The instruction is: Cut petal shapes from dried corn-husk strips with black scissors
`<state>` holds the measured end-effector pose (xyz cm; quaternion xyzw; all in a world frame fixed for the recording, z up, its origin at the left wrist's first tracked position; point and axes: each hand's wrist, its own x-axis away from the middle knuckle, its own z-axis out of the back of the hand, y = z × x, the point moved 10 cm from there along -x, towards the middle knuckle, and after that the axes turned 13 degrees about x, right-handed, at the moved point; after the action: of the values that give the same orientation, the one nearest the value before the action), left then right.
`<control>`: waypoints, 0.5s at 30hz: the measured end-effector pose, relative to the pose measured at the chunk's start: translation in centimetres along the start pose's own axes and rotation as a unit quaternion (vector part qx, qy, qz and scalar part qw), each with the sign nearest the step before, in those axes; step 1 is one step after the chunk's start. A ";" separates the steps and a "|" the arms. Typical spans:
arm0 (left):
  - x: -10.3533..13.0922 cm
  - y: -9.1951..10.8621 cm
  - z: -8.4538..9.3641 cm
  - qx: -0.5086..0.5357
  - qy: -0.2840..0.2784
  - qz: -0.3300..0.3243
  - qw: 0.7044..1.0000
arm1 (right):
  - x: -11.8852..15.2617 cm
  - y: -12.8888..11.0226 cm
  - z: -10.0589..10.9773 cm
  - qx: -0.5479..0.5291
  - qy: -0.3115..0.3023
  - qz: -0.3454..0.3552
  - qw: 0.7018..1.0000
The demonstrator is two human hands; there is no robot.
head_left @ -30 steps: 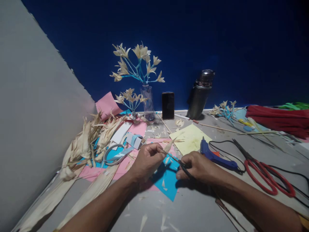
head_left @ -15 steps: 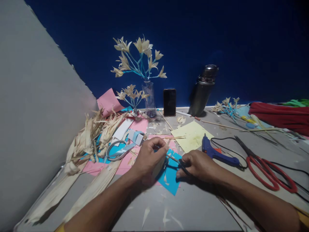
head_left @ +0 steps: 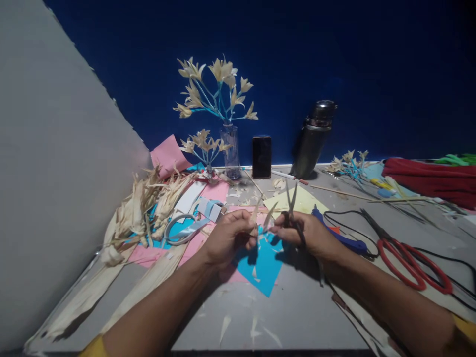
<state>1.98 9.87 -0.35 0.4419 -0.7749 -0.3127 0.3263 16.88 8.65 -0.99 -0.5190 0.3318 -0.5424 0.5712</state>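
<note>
My left hand (head_left: 229, 234) is closed, pinching a small pale petal cut from dried husk (head_left: 255, 214) that points upward. My right hand (head_left: 308, 232) is closed around small dark scissors (head_left: 291, 206), whose blades stand parted and point up. Between the thumb and fingertips of that same hand a second husk petal (head_left: 269, 216) sticks up. Both hands hover close together over a blue paper sheet (head_left: 262, 270), on which some cut husk scraps lie.
Dried husks (head_left: 137, 210) and a tape roll (head_left: 181, 229) lie on the left. Husk flowers in a glass vase (head_left: 231, 153), a phone (head_left: 262, 157) and a flask (head_left: 314, 141) stand behind. On the right are a glue gun (head_left: 347, 242) and red-handled scissors (head_left: 401, 258).
My right hand has turned the scissors from lying toward my left hand to pointing upward. A petal now shows in its fingertips, and another in my left hand's.
</note>
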 end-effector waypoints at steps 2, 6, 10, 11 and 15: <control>0.3 -1.3 -0.7 -0.024 -0.019 0.021 0.999 | 0.3 -0.5 0.0 -0.068 0.008 0.004 0.998; 0.7 -0.6 -1.1 -0.198 -0.015 -0.064 0.978 | 0.5 -1.1 0.4 -0.087 0.023 0.020 0.996; 2.1 2.9 -2.9 -0.381 -0.038 -0.263 0.886 | 0.3 0.0 0.5 -0.146 0.022 -0.018 0.989; 2.4 3.3 -3.3 -0.395 -0.048 -0.286 0.872 | 0.3 0.1 0.4 -0.147 0.017 -0.025 0.989; 3.5 4.1 -3.8 -0.416 -0.051 -0.360 0.833 | 0.7 0.1 -1.1 -0.110 -0.030 -0.028 0.993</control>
<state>1.62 7.73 5.82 0.4953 -0.3731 -0.7232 0.3041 16.03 7.72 -1.20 -0.6036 0.3576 -0.5026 0.5052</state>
